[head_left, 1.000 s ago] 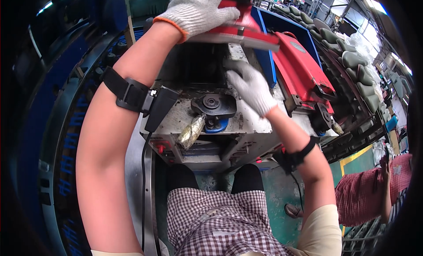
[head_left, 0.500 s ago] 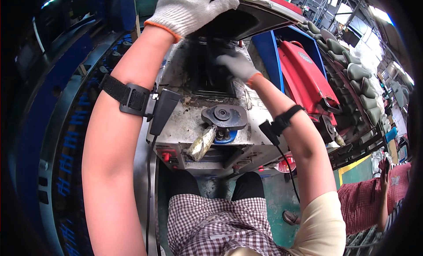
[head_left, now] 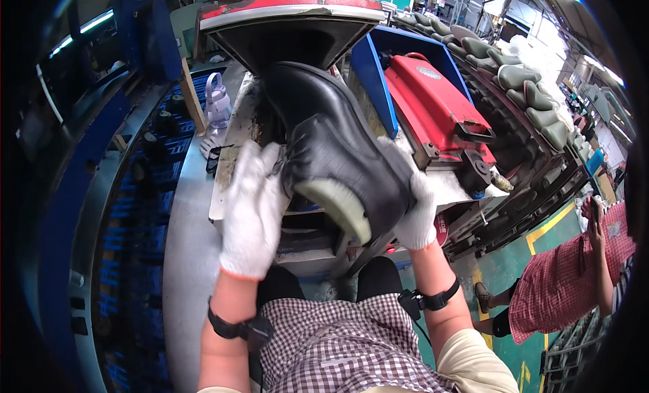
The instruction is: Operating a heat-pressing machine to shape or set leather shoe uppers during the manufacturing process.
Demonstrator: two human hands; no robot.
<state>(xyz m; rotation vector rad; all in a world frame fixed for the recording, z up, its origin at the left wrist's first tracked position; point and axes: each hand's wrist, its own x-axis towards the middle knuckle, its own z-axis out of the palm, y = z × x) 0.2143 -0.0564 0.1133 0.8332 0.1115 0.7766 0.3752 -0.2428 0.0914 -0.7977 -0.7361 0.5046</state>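
currently, the right hand [head_left: 416,214], in white knit glove, grasps the heel of a black leather shoe [head_left: 351,156] holding a pale-green block [head_left: 332,198]; the likewise gloved left hand [head_left: 251,214] is at the shoe's left side, finger grip unclear. beyond the shoe's toe tilts a red-topped black lid [head_left: 284,43]; right of the shoe, a red metal casing [head_left: 436,102].

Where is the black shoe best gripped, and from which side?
Probably by the heel end of the shoe, right hand from the right, left hand supporting from the left: its toe points toward the raised cover, leaving the heel nearer.
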